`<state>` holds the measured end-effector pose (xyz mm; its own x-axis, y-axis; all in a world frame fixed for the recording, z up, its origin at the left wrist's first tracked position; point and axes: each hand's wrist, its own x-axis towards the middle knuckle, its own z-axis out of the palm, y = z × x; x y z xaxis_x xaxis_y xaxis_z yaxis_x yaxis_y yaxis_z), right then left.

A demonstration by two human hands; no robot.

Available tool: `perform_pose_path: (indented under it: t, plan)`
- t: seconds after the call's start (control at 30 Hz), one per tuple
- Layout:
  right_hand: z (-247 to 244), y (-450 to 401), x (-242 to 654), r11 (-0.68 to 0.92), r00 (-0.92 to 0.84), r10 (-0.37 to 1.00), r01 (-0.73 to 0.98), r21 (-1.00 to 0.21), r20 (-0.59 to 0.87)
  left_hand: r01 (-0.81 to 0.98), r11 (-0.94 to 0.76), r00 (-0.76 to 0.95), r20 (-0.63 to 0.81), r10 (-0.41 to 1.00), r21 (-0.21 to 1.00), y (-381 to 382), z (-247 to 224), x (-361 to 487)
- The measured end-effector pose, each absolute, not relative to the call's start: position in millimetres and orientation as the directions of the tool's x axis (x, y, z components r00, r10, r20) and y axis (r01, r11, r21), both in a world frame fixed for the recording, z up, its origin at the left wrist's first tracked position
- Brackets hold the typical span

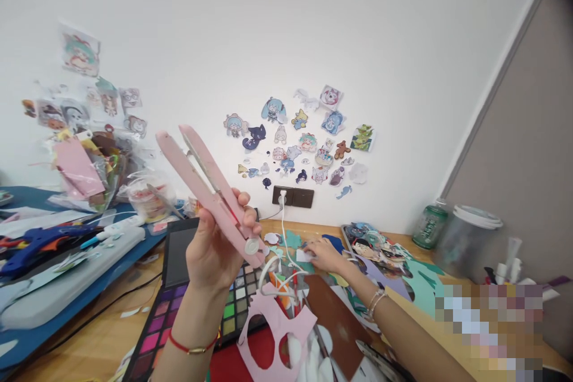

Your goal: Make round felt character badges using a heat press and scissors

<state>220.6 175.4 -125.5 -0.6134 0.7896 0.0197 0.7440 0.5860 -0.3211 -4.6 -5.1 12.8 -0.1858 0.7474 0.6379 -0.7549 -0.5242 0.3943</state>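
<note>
Nearest, the left hand has its grip wrapped around a pale pink plastic hair straightener, raised over the wooden table, its plates apart. The right hand is among coloured paper cutouts, grip partly curled; whether it pinches one I cannot tell.

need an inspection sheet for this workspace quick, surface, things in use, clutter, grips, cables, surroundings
Surface: wooden table, largely covered
Job's things: pink hair straightener, its two arms parted; small paper cutouts
Clutter: colour palette, pink cut-out sheet, blue glue gun
Grips: left grip around the straightener; right grip at the cutouts, hold unclear
Cables: white cord from wall socket; black cord at left
Surroundings: white wall with character pictures; green can, lidded tub at right
</note>
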Motion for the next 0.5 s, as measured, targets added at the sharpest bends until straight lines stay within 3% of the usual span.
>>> perform_pose_path:
  t: [0.13, 0.27, 0.4, 0.5]
  plan:
    - [-118.2, 147.7, 231.2, 0.383, -0.496, 0.868, 0.682, -0.624, -0.009, -0.77, -0.515, -0.179, 0.648, 0.74, 0.376, -6.0, 13.8, -5.4]
    - [-109.2, 96.8, 252.0, 0.076, -0.48, 0.858, 0.472, -0.878, -0.184, -0.763, -0.536, -0.205, 0.651, 0.731, 0.362, -6.7, 15.3, -9.5]
    - [-109.4, 54.7, 268.8, -0.251, -0.493, 0.767, 0.358, -0.899, -0.411, -0.75, -0.544, -0.207, 0.648, 0.733, 0.376, -5.6, 15.8, -10.6]
    - [-112.1, 44.0, 274.3, -0.383, -0.465, 0.732, 0.325, -0.865, -0.499, -0.745, -0.536, -0.19, 0.644, 0.741, 0.398, -5.4, 15.7, -7.7]
